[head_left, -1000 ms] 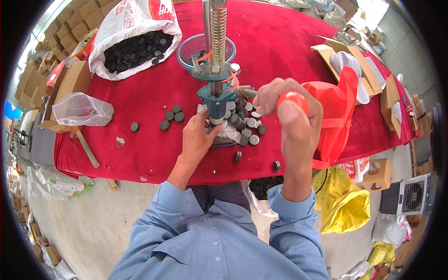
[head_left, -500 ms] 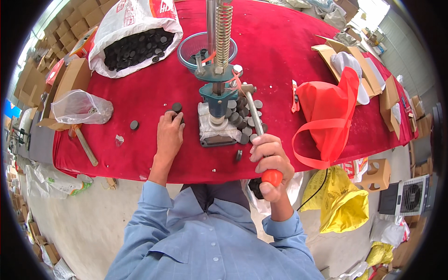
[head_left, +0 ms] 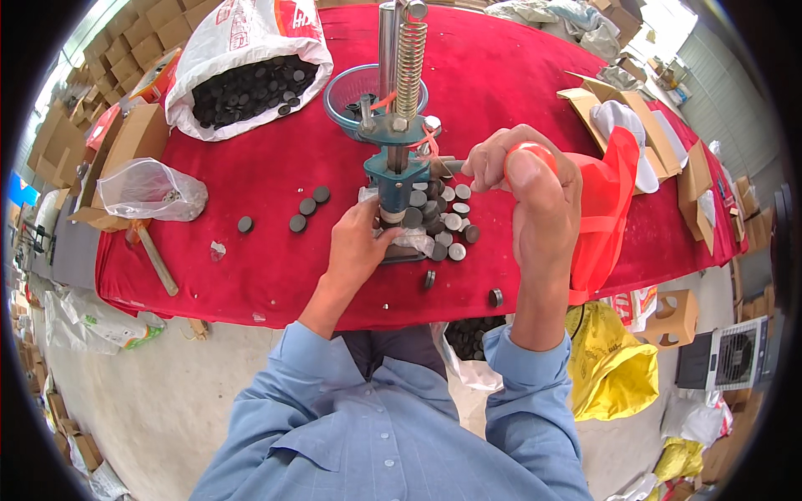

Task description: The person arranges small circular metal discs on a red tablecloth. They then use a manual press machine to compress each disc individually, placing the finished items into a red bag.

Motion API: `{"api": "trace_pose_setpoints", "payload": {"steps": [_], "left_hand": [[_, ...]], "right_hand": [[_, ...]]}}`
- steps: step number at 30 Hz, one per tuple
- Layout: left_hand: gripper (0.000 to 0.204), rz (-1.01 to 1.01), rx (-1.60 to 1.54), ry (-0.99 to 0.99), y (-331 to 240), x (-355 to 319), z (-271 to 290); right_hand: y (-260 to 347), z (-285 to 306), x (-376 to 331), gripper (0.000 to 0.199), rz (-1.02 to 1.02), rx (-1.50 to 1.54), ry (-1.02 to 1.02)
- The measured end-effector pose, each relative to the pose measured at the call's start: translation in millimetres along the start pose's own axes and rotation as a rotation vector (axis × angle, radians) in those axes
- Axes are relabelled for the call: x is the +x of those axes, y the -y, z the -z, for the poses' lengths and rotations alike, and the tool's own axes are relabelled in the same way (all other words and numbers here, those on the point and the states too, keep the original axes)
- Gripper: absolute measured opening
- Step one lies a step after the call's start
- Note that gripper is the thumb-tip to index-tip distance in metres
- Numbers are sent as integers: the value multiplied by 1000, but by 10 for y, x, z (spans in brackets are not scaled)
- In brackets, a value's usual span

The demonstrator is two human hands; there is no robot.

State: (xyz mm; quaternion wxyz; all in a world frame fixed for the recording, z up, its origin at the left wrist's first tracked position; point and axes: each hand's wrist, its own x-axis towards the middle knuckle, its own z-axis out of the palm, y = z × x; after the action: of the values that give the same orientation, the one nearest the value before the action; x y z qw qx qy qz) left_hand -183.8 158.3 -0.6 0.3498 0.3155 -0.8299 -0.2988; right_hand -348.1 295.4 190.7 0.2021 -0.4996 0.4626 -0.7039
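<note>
My left hand (head_left: 357,240) is at the foot of a green hand press (head_left: 396,174), thumb and forefinger curled in beside the plunger; what lies between the fingers is hidden. My right hand (head_left: 535,171) is closed around the red knob (head_left: 532,156) of the press lever (head_left: 452,168), held up to the right of the press. Round black discs (head_left: 307,206) lie left of my left hand. A pile of discs (head_left: 434,219), some with pale faces up, is heaped against the press's right side. Two discs stand on edge nearer me, one of them this disc (head_left: 495,297).
A white sack (head_left: 188,96) of black discs and a clear bowl (head_left: 338,96) stand behind. At left are a plastic bag (head_left: 154,192) and a hammer (head_left: 156,260). A red bag (head_left: 614,217), cardboard box (head_left: 585,104) and yellow sack (head_left: 614,367) are at right.
My left hand has moved right, from the loose discs to the press foot. My right hand has raised the lever knob up and to the right. A disc on edge now shows near the front edge.
</note>
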Motion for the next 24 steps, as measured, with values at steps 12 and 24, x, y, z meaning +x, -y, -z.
{"api": "trace_pose_setpoints", "payload": {"steps": [12, 24], "left_hand": [[36, -63, 374, -271, 546, -171, 540], [36, -5, 150, -205, 856, -419, 600]], "right_hand": [[-740, 86, -1112, 32, 369, -102, 103], [-393, 68, -820, 33, 284, -145, 79]]}}
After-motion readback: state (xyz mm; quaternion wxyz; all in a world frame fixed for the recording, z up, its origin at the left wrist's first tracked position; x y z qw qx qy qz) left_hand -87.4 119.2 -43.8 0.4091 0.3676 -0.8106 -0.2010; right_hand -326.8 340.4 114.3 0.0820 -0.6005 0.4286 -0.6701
